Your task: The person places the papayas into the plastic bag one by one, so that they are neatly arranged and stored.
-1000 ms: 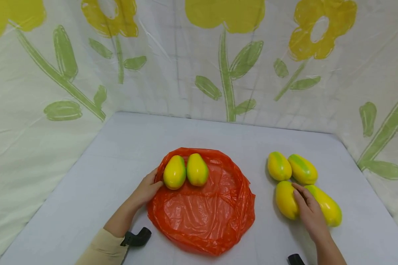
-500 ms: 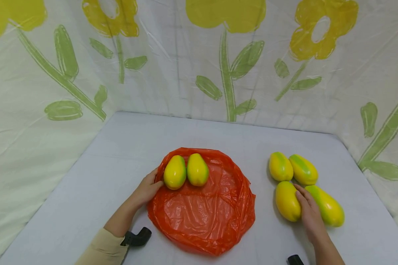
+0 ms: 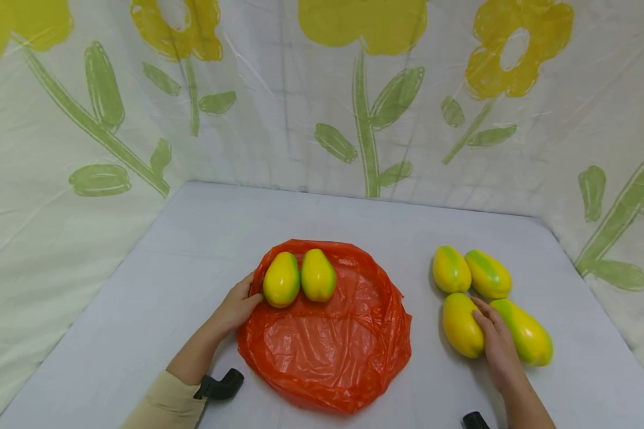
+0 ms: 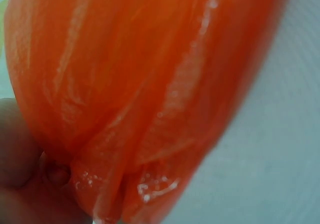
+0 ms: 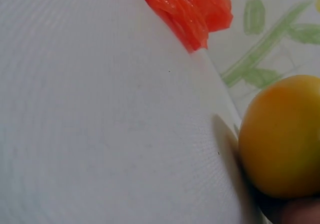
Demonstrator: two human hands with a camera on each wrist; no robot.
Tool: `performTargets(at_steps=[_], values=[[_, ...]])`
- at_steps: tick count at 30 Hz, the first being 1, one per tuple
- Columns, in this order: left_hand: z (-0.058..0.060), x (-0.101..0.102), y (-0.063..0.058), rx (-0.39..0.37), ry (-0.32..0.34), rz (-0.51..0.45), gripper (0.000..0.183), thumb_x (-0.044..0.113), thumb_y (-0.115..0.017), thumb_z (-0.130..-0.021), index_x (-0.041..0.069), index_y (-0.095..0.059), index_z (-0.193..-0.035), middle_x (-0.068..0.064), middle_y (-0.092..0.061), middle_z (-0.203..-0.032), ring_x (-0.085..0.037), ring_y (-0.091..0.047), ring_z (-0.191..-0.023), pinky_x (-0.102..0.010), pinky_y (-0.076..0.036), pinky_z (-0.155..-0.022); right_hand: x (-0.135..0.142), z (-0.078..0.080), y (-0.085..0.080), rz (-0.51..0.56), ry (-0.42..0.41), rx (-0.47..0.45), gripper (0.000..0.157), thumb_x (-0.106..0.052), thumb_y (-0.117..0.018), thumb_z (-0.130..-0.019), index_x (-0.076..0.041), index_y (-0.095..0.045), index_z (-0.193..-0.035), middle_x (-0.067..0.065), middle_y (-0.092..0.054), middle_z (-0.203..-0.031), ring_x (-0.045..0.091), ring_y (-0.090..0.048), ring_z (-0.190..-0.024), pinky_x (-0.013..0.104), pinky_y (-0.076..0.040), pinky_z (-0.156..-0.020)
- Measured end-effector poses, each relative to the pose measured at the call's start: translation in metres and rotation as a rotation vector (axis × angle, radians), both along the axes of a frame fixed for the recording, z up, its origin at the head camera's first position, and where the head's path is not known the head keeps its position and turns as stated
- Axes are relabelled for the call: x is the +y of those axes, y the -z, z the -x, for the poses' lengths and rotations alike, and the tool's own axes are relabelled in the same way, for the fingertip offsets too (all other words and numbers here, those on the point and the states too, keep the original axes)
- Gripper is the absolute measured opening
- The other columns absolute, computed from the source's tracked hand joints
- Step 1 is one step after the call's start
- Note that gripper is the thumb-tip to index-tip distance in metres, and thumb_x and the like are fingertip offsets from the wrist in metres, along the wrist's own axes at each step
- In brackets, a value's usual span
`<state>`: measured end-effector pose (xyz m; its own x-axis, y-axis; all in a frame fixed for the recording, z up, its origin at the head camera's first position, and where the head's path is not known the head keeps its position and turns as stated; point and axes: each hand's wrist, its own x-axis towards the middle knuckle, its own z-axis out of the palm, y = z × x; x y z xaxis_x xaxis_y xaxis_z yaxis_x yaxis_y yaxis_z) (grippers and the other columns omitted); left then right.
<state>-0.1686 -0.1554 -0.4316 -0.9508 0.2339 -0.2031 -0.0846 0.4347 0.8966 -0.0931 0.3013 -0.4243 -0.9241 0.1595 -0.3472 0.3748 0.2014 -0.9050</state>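
Left hand (image 3: 238, 307): pinches the rim of the round, red, thin plastic bag (image 3: 322, 351) at ten o'clock.
Bag fruits (image 3: 281, 280): two shiny, egg-shaped, yellow-and-green ones, at eleven and twelve.
Right hand (image 3: 499, 345): fingers bent round a smooth, yellow, egg-shaped fruit (image 3: 460, 328), at eight o'clock in a group of four.
Other three fruits (image 3: 523, 333): at ten, twelve and four.
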Motion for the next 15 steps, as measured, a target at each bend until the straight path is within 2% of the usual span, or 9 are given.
performTargets(at_steps=[5,9,15], values=[[-0.0002,0.0,0.001,0.001,-0.001,-0.001,0.06,0.007,-0.04,-0.092,0.007,-0.02,-0.149,-0.016,-0.027,-0.152,-0.034,-0.029,-0.138,-0.051,-0.03,-0.109,-0.002,0.0012,-0.0015,0.016,0.032,-0.032,0.062,-0.048,-0.021,-0.098,-0.017,-0.01,-0.151,0.004,-0.007,-0.158,0.023,-0.006,-0.144,0.047,-0.007,-0.119],[0.0,0.0004,0.0022,-0.003,-0.004,-0.01,0.06,0.007,-0.04,-0.092,0.008,-0.019,-0.149,-0.015,-0.027,-0.152,-0.034,-0.028,-0.139,-0.051,-0.031,-0.109,-0.0064,0.0009,-0.0021,-0.02,0.012,0.013,0.06,-0.047,-0.018,-0.099,-0.017,-0.013,-0.151,0.005,-0.01,-0.158,0.021,-0.009,-0.143,0.048,-0.008,-0.119],[0.0002,0.0005,0.0023,-0.014,-0.01,-0.008,0.061,0.007,-0.039,-0.092,0.007,-0.018,-0.149,-0.015,-0.026,-0.152,-0.034,-0.027,-0.139,-0.051,-0.03,-0.109,-0.0089,-0.0005,-0.0003,0.002,-0.005,0.071,0.065,-0.053,-0.021,-0.097,-0.014,-0.024,-0.148,-0.006,-0.02,-0.156,0.013,-0.01,-0.143,0.048,-0.002,-0.119]])
